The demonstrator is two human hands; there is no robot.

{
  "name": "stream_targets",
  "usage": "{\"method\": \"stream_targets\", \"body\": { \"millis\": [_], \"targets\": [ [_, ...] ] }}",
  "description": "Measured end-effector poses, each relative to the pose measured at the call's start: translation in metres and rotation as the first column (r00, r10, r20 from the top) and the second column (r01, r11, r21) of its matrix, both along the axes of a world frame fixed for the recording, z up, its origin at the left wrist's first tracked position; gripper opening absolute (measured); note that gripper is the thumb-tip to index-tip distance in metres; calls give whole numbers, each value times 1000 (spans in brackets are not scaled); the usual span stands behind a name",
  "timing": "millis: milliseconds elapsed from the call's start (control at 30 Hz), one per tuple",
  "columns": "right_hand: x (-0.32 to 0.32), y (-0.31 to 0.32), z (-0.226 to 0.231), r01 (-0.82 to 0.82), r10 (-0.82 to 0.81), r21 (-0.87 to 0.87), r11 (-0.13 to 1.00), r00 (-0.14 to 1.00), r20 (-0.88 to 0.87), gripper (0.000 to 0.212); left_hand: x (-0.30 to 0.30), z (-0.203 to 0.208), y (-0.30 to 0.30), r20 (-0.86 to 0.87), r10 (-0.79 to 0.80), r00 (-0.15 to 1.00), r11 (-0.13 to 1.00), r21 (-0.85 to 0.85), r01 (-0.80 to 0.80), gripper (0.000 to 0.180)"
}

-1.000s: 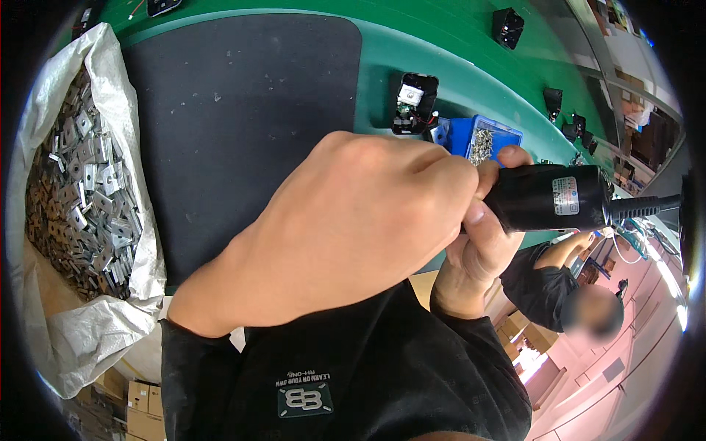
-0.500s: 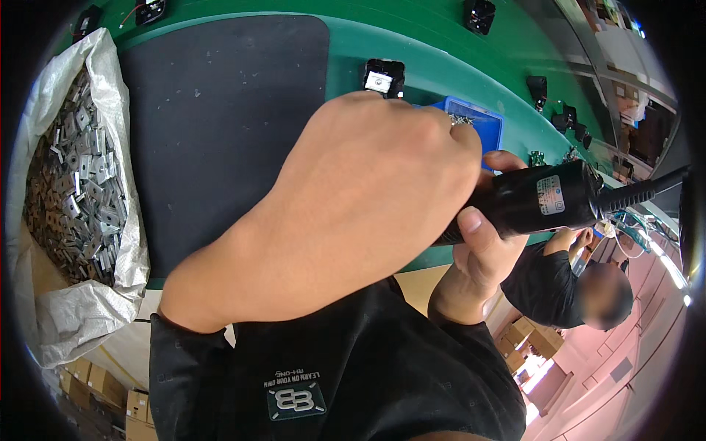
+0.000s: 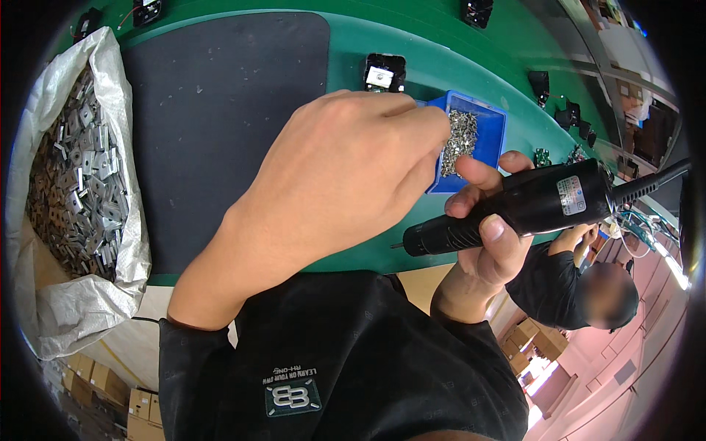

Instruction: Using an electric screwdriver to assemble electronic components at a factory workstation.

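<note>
My right hand [image 3: 494, 242] is wrapped round a black electric screwdriver [image 3: 540, 197], its thumb against the near side of the body. The tool lies sideways, its thin bit pointing left and its cord leaving at the right. My left hand [image 3: 342, 165] reaches across with its back to me and its fingers curled together at the left edge of a blue bin [image 3: 494, 136]. What those fingertips hold, if anything, is hidden. Small silver screws [image 3: 461, 140] lie heaped in the bin. Just beyond the left hand sits a black housing [image 3: 384, 72] with a white part inside.
On the left stands a white woven sack [image 3: 121, 220] full of metal plates [image 3: 84, 184]. A dark mat [image 3: 228, 140] covers part of the green table [image 3: 353, 59]. More black housings [image 3: 478, 12] lie farther back. A co-worker [image 3: 566, 283] sits at the right.
My left hand has moved left, off the front of the screwdriver. The screwdriver has shifted slightly right, and its bit and the screws in the bin now show.
</note>
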State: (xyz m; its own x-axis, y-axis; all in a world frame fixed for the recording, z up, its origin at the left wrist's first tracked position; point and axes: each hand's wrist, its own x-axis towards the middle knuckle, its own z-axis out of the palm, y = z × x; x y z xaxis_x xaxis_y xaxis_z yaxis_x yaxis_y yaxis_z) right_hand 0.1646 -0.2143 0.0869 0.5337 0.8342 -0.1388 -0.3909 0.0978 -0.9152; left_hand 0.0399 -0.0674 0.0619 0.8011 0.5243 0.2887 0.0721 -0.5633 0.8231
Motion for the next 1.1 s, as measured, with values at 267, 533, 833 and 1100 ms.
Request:
{"method": "stream_targets", "body": {
  "millis": [267, 533, 833, 1100],
  "targets": [
    [-1, 1, -2, -12, 12, -2, 1000, 1000, -8, 63, 2, -3, 0, 151, 17, 988, 1000, 2, -18, 8],
    [3, -2, -2, -34, 34, -20, 999, 999, 9, 64, 1, 3, 6, 128, -14, 992, 998, 57, 6, 11],
    [5, -3, 3, -182, 193, -153, 971, 980, 57, 60, -7, 16, 23, -172, -251, 953, 953, 130, 275, 8],
    [4, -1, -1, -203, 214, -108, 973, 971, 104, 61, -3, 5, 8, 28, -169, 985, 966, 201, 160, 13]
  ]
}}
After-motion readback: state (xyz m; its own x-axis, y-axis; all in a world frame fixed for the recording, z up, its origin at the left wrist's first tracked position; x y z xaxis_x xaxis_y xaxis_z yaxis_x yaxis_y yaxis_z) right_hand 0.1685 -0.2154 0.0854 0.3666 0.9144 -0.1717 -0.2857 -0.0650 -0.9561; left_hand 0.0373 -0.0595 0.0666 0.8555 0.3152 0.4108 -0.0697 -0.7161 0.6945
